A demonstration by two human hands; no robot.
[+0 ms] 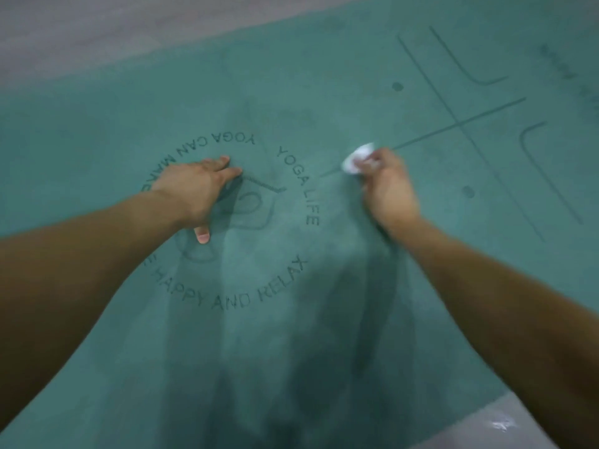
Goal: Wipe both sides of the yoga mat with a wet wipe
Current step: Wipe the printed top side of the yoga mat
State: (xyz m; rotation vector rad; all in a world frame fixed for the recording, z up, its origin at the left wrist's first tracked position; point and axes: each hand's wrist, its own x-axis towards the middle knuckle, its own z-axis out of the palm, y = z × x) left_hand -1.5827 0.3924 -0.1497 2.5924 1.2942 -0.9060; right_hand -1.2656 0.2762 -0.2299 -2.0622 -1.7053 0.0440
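A teal yoga mat [324, 92] lies flat and fills most of the view, printed side up with a ring of lettering and alignment lines. My left hand [194, 189] rests flat on the mat inside the lettered ring, fingers spread and straight. My right hand [389, 186] grips a crumpled white wet wipe [355, 160] and holds it against the mat just right of the ring, at the end of a long printed line. Darker damp streaks show on the mat below the hands.
Pale grey floor [81, 34] shows beyond the mat's far edge at the upper left. Another patch of the grey floor [505, 426] shows at the lower right corner past the mat's near edge.
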